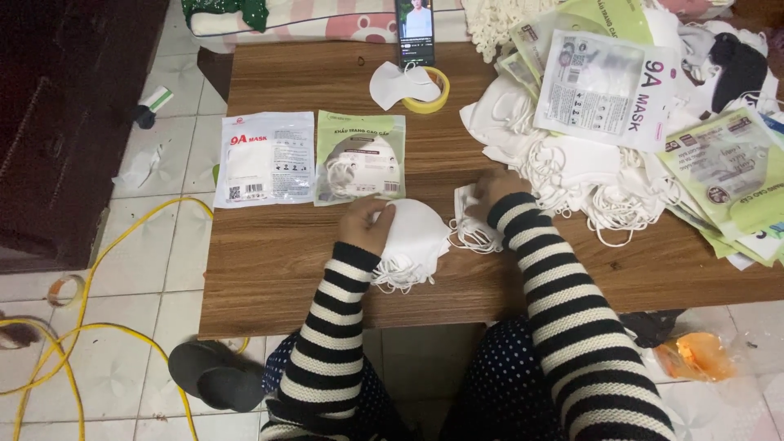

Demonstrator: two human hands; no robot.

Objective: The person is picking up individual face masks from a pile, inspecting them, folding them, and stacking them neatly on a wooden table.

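left hand (365, 224) fingers curled gripping a stack of white masks (412, 241); right hand (492, 189) fingers bent, pinching another mask (472, 220) on the table (278, 261).

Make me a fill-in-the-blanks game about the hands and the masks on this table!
1. The left hand holds a stack of white masks that are ____ in colour.
2. The roll of tape is ____ in colour.
3. The right hand touches a mask on the ____ table.
4. Both sleeves have black and white ____.

Missing words: white; yellow; wooden; stripes
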